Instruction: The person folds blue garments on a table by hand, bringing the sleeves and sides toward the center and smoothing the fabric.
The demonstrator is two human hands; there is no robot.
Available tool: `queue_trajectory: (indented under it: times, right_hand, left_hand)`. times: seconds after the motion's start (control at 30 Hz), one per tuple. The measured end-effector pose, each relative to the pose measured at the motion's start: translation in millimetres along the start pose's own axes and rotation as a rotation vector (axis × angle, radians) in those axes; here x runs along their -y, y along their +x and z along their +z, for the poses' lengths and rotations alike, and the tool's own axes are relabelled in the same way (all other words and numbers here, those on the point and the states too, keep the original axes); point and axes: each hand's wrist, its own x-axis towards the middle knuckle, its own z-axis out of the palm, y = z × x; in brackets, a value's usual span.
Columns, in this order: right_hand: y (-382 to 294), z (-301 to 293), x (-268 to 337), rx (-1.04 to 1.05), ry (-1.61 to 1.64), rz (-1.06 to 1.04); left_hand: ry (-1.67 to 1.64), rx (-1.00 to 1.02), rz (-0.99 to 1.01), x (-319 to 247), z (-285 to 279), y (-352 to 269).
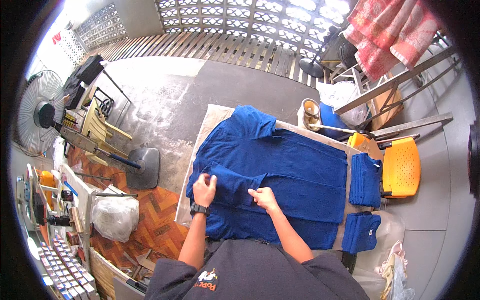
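Blue T-shirts (pixel 300 153) lie spread in a layered pile on the cloth-covered table (pixel 210 112) before me, a sleeve at the far side. The top shirt's near side is turned over, so its sleeve (pixel 236 182) lies across the body. My left hand (pixel 204 189), with a black watch above it, rests at the shoulder end of this fold; its fingers are bent, and I cannot tell whether they pinch cloth. At the sleeve's hem, my right hand (pixel 263 198) is closed with thumb against fingers, pinching the fabric. Folded blue shirts (pixel 364 180) form two stacks along the right edge.
A yellow chair (pixel 402 167) stands beyond the right edge. At left are a pedestal fan (pixel 41 112) with a square base, a cream plastic chair (pixel 95 123) and a plastic-wrapped bundle (pixel 115 217). A mop bucket (pixel 310 112) and a wooden frame (pixel 393 90) stand at far right.
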Motion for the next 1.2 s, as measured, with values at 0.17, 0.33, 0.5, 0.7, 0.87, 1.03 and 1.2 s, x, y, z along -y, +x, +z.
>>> queue_trajectory:
  times: [0.17, 0.33, 0.5, 0.7, 0.87, 1.03, 1.2]
  right_hand:
    - [0.5, 10.1, -11.5, 0.074, 0.087, -0.034]
    - [-3.6, 6.3, -2.4, 0.073, 0.069, -0.065]
    - [1.7, 7.0, -19.0, 0.029, -0.081, -0.161]
    - [-10.5, 6.1, -7.4, -0.133, -0.204, -0.152]
    - [-8.3, 0.2, -13.1, -0.089, -0.197, -0.143]
    - [-40.6, 5.4, 20.8, -0.448, -0.470, -0.250]
    - [-41.0, 23.8, 50.2, -0.428, -0.682, -0.868]
  left_hand:
    - [0.036, 0.179, -0.026, 19.1, -0.6, 1.2]
    - [-0.111, 0.194, 0.067, 1.8, -20.0, 8.4]
    - [0.053, 0.244, 0.185, 10.8, -21.3, 5.3]
    - [-0.032, 0.221, 0.163, 20.4, -22.1, -0.9]
    - [-0.020, 0.338, 0.117, 19.1, -28.3, -1.9]
    - [0.271, 0.046, 0.484, -7.4, -28.7, -12.5]
    - [0.269, 0.243, 0.775, -14.6, 7.5, -8.2]
